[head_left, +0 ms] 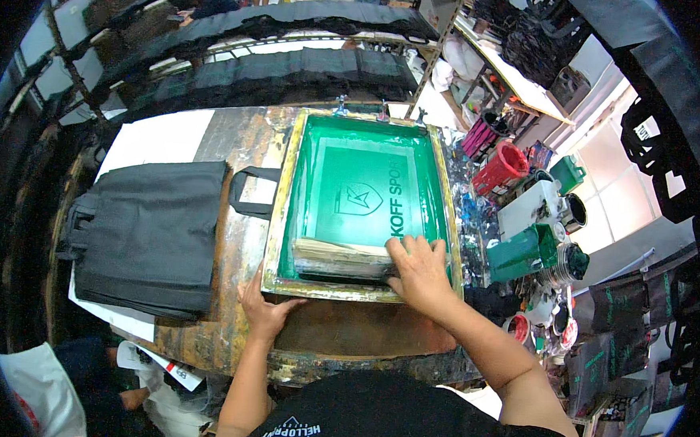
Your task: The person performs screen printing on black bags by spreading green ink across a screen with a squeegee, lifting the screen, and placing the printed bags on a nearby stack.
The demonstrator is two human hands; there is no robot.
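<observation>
A screen printing frame point(291, 167) with a green inked mesh lies on the worktable. Its mesh carries a shield emblem and lettering. Inside its near end rests a squeegee point(339, 258) with a wooden handle, lying across the mesh. My right hand point(423, 275) is closed over the squeegee's right end. At the frame's near left corner, my left hand point(266, 313) grips the edge, thumb stretched along the near side. From under the frame's left side sticks a black bag handle point(235, 191); the rest of that bag is hidden.
To the left lies a stack of black bags point(148, 238) on white sheets. Ink containers crowd the right side, among them a red tub point(501, 168) and a green-smeared container point(520, 253). Clamps point(383, 112) stand at the frame's far edge. Black bags hang at the far side and right.
</observation>
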